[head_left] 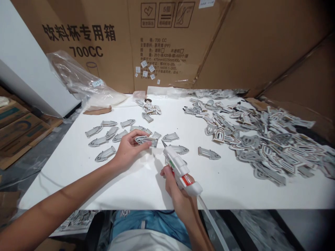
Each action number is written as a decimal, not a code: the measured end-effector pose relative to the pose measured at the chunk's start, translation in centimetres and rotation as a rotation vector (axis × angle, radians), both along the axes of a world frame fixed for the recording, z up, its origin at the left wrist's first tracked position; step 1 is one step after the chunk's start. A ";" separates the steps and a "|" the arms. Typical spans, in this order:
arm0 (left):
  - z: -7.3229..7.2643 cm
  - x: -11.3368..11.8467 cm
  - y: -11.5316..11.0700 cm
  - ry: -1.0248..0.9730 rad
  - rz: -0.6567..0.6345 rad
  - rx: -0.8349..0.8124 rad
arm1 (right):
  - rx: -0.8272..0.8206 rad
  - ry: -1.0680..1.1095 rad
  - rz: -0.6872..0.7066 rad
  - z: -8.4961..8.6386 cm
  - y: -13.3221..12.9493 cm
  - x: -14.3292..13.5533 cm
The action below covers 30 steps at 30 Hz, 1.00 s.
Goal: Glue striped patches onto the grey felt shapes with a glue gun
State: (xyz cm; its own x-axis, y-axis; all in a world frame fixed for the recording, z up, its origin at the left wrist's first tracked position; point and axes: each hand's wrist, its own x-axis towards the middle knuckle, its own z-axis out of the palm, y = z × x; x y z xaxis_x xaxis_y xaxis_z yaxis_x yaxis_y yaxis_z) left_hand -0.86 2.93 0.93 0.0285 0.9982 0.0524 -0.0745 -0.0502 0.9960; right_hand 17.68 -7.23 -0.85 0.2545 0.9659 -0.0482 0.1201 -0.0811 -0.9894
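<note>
Pinched between the thumb and fingers of my left hand (131, 148) is a grey window-shaped cutout (146, 140), held just above the table. My right hand (178, 193) grips a white hot glue gun (180, 165) with a red part on its body. The gun's dark nozzle points up and left, close to the cutout's right end. A glue stick (213, 223) sticks out of the back of the gun. Around both hands lie several similar grey cutouts, among them one to the right (208, 153) and one to the left (105, 153).
A large heap of cutouts (272, 150) covers the right side of the white table (125, 191). A smaller pile (149, 108) sits at the back. Clear plastic film (86, 83) lies at the back left. Cardboard boxes (167, 35) wall off the rear.
</note>
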 end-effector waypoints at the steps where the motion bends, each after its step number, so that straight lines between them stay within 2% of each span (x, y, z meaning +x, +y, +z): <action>1: 0.0 0.1 0.0 -0.021 -0.002 -0.009 | -0.018 0.000 0.012 0.2 0.0 0.0; 7: -0.3 0.2 0.2 -0.142 -0.036 -0.080 | -0.014 -0.078 -0.010 1.0 0.0 -0.1; 14: -0.6 0.0 0.1 -0.172 -0.083 -0.142 | 0.003 -0.115 0.056 0.7 0.1 -0.1; 22: -0.9 0.0 0.2 -0.115 -0.047 -0.086 | 0.004 -0.185 0.047 0.8 0.3 -0.4; 30: -0.6 0.2 -0.1 -0.110 -0.067 -0.087 | 0.042 -0.146 0.027 0.4 0.4 -0.5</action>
State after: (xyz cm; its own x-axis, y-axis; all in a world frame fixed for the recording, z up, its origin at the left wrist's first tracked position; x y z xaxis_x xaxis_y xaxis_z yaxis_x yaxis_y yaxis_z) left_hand -0.70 2.85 0.31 0.0942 0.9952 -0.0273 -0.1836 0.0443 0.9820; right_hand 17.13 -6.81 -0.48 0.2298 0.9728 0.0278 0.2642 -0.0349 -0.9638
